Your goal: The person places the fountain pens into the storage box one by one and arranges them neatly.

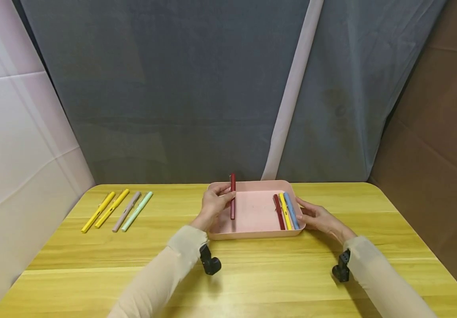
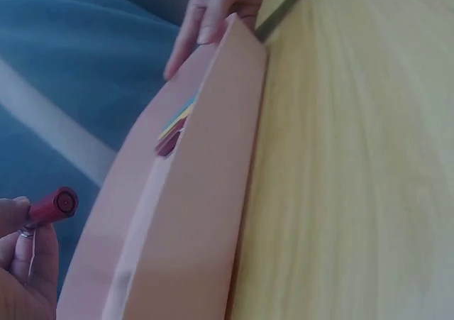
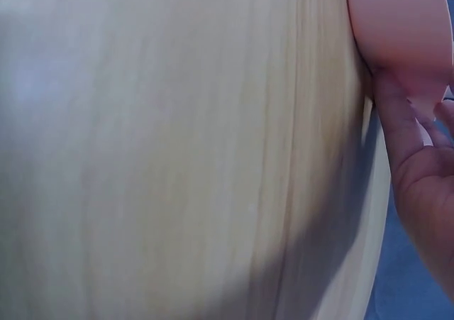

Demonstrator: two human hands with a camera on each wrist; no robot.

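Note:
My left hand (image 1: 213, 204) pinches a dark red pen (image 1: 233, 196) between thumb and fingers. The pen stands nearly upright over the left part of a pink tray (image 1: 252, 235); in the left wrist view its round end (image 2: 65, 202) faces the camera. My right hand (image 1: 323, 221) holds the tray's right side, its thumb and fingers at the wall. Inside the tray, along that side, lie another dark red pen (image 1: 279, 213), a yellow pen (image 1: 285, 212) and a blue pen (image 1: 292, 211), side by side.
On the left of the wooden table (image 1: 252, 282) lie two yellow pens (image 1: 98, 213) (image 1: 112, 208), a greyish-purple pen (image 1: 126, 212) and a mint green pen (image 1: 137, 211), slanted in a row. A grey curtain (image 1: 172, 97) hangs behind the table's far edge.

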